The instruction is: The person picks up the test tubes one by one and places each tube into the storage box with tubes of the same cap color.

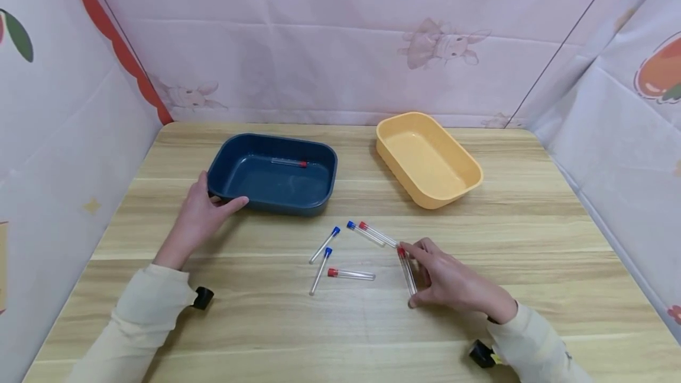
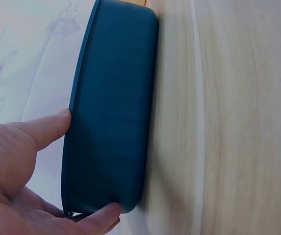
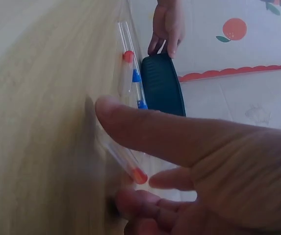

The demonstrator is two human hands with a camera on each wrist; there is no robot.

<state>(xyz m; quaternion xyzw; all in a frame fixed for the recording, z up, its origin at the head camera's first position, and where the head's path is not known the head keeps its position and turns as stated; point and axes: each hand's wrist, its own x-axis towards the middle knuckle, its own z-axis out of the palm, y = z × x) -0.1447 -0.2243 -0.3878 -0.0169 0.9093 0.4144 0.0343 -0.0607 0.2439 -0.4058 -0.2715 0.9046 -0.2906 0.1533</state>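
My left hand (image 1: 204, 211) holds the near left corner of a dark blue basin (image 1: 276, 208). In the left wrist view its thumb (image 2: 57, 125) lies at the rim and the fingers wrap the corner wall. My right hand (image 1: 452, 279) pinches a clear red-capped test tube (image 1: 408, 273) low over the table, index finger at the cap and thumb at the other end. Beside it, another red-capped test tube (image 1: 380, 234) and a blue-capped one (image 1: 367, 235) lie side by side. One red-capped tube (image 1: 289, 163) lies inside the basin.
A yellow basin (image 1: 425, 198) stands at the back right. Two blue-capped test tubes (image 1: 324, 245) and a red-capped one (image 1: 353, 275) lie mid-table. Printed cloth walls (image 1: 340, 70) border the wooden table (image 1: 266, 336) at the back and sides.
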